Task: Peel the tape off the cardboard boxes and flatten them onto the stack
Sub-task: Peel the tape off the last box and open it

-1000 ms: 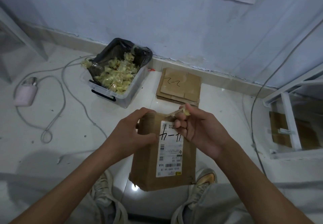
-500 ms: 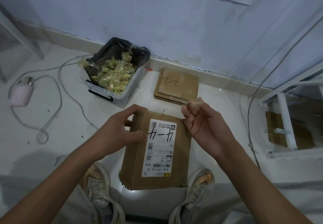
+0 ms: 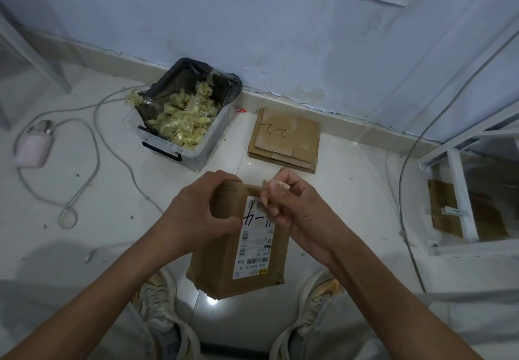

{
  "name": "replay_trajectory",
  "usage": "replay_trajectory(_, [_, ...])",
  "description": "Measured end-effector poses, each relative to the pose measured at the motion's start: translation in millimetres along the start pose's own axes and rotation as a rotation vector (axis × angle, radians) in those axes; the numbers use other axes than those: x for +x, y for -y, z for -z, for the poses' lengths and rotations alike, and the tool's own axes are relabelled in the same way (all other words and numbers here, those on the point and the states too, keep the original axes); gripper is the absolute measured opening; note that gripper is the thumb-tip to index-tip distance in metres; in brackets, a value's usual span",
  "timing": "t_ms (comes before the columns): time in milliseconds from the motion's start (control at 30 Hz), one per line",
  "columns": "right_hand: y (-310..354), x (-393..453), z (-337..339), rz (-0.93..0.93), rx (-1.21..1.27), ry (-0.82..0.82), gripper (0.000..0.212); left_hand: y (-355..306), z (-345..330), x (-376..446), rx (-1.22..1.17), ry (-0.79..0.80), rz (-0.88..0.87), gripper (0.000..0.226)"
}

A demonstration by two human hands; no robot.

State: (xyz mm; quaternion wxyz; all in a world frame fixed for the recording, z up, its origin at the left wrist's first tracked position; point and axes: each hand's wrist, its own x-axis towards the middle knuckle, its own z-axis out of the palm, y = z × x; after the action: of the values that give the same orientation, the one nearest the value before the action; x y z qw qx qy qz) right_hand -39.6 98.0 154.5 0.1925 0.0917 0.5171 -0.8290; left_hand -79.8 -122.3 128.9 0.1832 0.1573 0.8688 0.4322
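Held up over the pale glossy floor tiles [image 3: 92, 219], between two worn sneakers: a brown corrugated cardboard box [image 3: 224, 269], still boxy, white printed shipping label [image 3: 254, 247] with black marker scrawl on its upper face. Clamped at the far-left top corner by the left hand [image 3: 202, 213], thumb pressed on the upper face, fingers curled over the far edge. Just right of that clamp, the right hand [image 3: 292, 208] bunched tight, fingertips [image 3: 271, 191] pinching a crumpled end of clear yellowish tape [image 3: 276, 184] lifted off the box's far edge. Probably mid-peel.

To do it well: pull low and back along the seam, steady not jerky, with the left thumb braced close to the peel line so the paper skin stays down. Thin film, likely to stretch and snap; re-pinch closer if so.

Beyond the pinch, a flat stack of brown cardboard sheets [image 3: 286, 140] against the skirting. Left of it, a clear plastic tub [image 3: 196, 152] lined with black bag, heaped with balled yellowish tape.
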Motion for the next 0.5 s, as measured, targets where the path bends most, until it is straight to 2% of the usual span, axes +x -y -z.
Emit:
replay_trajectory(100, [-4.6,8.1,1.3,0.010,-0.090,-0.021,0.015,5.1,4.5,-0.7,0.026,-0.056,0.000,0.068])
replay_trajectory(300, [-17.3,45.6,-9.0,-0.040,-0.108,-0.049,0.039,30.6,24.5,0.8,0.035,-0.216,0.074,0.059])
replay_trajectory(433, [-28.8,85.6,-18.5,-0.034,-0.222,-0.092,0.022,56.9,40.6,7.8,0.055,-0.341,0.141,0.056])
replay_trajectory(500, [-30.7,115.3,-23.9,-0.061,-0.234,-0.105,0.023,73.1,51.7,11.8,0.054,-0.401,0.199,0.054])
